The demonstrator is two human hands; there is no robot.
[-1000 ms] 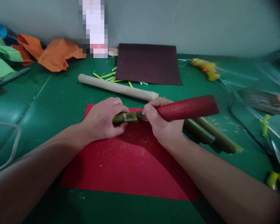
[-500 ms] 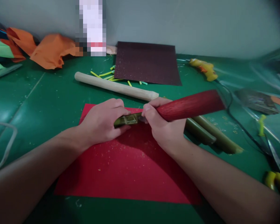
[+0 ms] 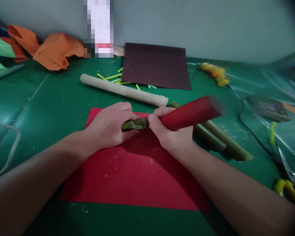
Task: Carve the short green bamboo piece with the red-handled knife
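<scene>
Gripping a bamboo stick [image 3: 127, 126] over red paper [image 3: 127, 180], the left hand [image 3: 111, 123] steadies it; the right hand [image 3: 169, 133] pinches a red-handled tool [image 3: 190, 113]. A rectangle [image 3: 138, 124] looks scored, its inside seemingly uncut.

A green bamboo piece [image 3: 135, 124] with pale scored lines lies nearly level, left of a thick red handle [image 3: 190, 113] slanting upward.

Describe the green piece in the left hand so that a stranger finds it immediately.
On the green table lies a red sheet. Over it, the left hand grips the green piece; unlike the green tubes at right, it is hand-held, with pale rectangular lines.
</scene>
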